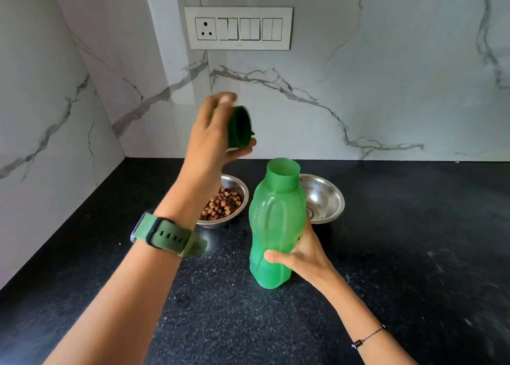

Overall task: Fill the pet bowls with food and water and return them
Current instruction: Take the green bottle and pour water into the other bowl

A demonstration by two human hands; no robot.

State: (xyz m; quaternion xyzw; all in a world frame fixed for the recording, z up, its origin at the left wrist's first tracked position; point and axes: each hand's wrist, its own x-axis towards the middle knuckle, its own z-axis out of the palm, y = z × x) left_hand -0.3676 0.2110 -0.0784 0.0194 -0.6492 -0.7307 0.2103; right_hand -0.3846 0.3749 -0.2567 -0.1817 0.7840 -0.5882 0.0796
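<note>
A green plastic bottle [271, 226] stands upright on the black counter [400, 254] with its mouth uncovered. My right hand [298, 251] grips its lower body. My left hand [214, 132] is raised above the counter and holds the dark green cap [239, 126] between fingers and thumb. Behind the bottle sit two steel bowls. The left bowl [237, 184] holds brown kibble [222, 203] and is partly hidden by my left wrist. The right bowl [324, 199] looks empty and is partly hidden by the bottle.
Marble walls meet in a corner at the back left. A white socket and switch panel [238, 28] is mounted on the back wall. A green-strapped watch [168, 237] is on my left wrist.
</note>
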